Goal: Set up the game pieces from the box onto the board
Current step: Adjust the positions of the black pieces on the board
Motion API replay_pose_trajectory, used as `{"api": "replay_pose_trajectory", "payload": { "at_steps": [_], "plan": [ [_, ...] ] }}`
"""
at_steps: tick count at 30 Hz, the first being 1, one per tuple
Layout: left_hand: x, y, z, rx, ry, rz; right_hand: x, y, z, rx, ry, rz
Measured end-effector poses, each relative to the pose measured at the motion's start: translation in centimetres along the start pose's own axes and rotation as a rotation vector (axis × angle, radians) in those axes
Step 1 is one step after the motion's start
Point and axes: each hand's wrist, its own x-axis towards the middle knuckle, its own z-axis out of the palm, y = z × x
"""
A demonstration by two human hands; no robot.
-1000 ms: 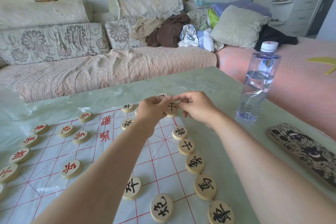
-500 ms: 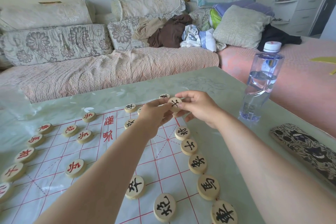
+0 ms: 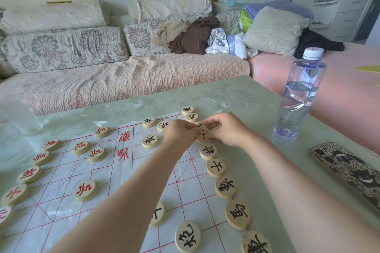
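We are placing a black-lettered piece point(image 3: 203, 135): our left hand point(image 3: 179, 136) and right hand point(image 3: 229, 129) both pinch it at the two-o'clock edge of the board point(image 3: 61, 170). Next, we judge, it needs lowering into the gap in the row of black pieces point(image 3: 216, 167).

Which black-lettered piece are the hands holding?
The black-lettered piece pinched between the left hand and right hand, beyond the far end of the right-edge column. The rest lie flat on the board.
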Motion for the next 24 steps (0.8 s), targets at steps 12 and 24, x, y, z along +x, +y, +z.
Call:
{"api": "replay_pose_trajectory", "payload": {
  "at_steps": [12,24],
  "plan": [
    [0.2,-1.2,-0.6,0.299,-0.060,0.104,0.2,0.6,0.0,-0.173,0.002,0.030],
    [0.2,-1.1,-1.1,0.262,-0.033,0.122,0.3,0.5,-0.7,-0.230,-0.021,0.084]
  ]
}}
